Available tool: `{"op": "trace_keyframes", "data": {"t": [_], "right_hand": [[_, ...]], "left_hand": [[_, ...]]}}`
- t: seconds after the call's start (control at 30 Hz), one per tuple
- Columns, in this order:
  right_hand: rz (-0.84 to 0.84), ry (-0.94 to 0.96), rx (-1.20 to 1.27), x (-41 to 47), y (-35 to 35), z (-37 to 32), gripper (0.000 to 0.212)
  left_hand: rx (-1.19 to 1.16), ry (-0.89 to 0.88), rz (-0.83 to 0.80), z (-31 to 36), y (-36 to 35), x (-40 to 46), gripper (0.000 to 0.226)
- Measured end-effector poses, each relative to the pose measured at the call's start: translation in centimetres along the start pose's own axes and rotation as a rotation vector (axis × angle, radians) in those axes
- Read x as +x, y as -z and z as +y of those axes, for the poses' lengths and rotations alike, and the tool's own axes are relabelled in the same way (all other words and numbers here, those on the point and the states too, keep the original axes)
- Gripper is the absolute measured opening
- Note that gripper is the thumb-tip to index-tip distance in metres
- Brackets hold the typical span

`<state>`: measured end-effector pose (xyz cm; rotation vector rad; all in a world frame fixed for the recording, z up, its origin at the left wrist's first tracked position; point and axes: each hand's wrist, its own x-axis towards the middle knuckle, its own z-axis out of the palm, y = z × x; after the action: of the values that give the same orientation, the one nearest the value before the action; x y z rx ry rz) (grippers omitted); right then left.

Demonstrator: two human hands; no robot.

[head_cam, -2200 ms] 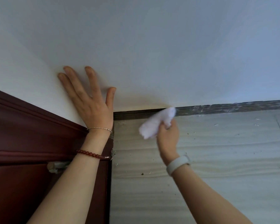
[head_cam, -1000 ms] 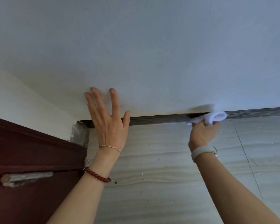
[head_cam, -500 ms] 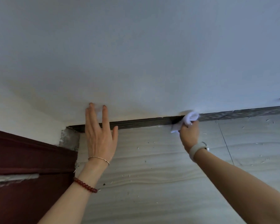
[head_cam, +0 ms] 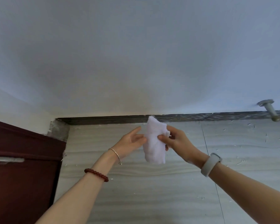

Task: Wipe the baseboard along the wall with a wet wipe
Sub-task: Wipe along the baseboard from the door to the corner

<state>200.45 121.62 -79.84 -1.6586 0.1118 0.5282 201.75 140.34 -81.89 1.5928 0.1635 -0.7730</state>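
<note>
A dark baseboard [head_cam: 103, 119] runs along the foot of the white wall [head_cam: 136, 62], from the door frame on the left to the right edge. A crumpled white wet wipe [head_cam: 154, 146] hangs in the air in front of it, above the floor. My right hand [head_cam: 176, 142] pinches the wipe on its right side. My left hand [head_cam: 130, 141] touches the wipe's left edge with its fingertips, fingers mostly straight. Neither hand touches the wall or the baseboard.
A dark red wooden door frame [head_cam: 23, 151] fills the lower left, with rough plaster [head_cam: 58, 130] at its corner. A grey door stopper [head_cam: 269, 109] sticks out of the wall at the right. Pale wood-grain floor tiles [head_cam: 152, 191] carry scattered white specks.
My right hand has lifted the wipe off the baseboard and drawn it back. My left hand has left the wall and come across to the wipe.
</note>
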Motion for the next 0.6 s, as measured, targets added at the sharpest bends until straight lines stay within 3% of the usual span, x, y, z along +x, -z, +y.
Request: {"op": "trace_keyframes", "data": {"t": [0.13, 0.27, 0.37, 0.47, 0.53, 0.6], "right_hand": [[0.083, -0.017, 0.2, 0.2, 0.0, -0.1, 0.025], [0.239, 0.06, 0.098, -0.4, 0.1, 0.2, 0.022], [0.308, 0.252, -0.24, -0.8, 0.3, 1.4, 0.026], [0.245, 0.459, -0.694, -1.1, 1.5, 2.7, 0.027], [0.139, 0.462, -0.919, -1.2, 2.1, 3.1, 0.028], [0.09, 0.422, -0.973, -1.3, 1.9, 3.2, 0.035]], "left_hand": [[-0.007, 0.073, -0.112, 0.9, 0.2, 0.8, 0.023], [-0.088, 0.183, -0.106, 2.0, -0.1, 1.6, 0.008], [-0.15, 0.176, -0.078, 2.3, 0.1, 2.6, 0.007], [-0.322, 0.266, -0.156, 2.7, 0.1, 3.7, 0.027], [-0.293, 0.294, -0.177, 2.6, -0.4, 4.4, 0.033], [-0.201, 0.225, -0.189, 2.3, -1.3, 4.8, 0.013]]}}
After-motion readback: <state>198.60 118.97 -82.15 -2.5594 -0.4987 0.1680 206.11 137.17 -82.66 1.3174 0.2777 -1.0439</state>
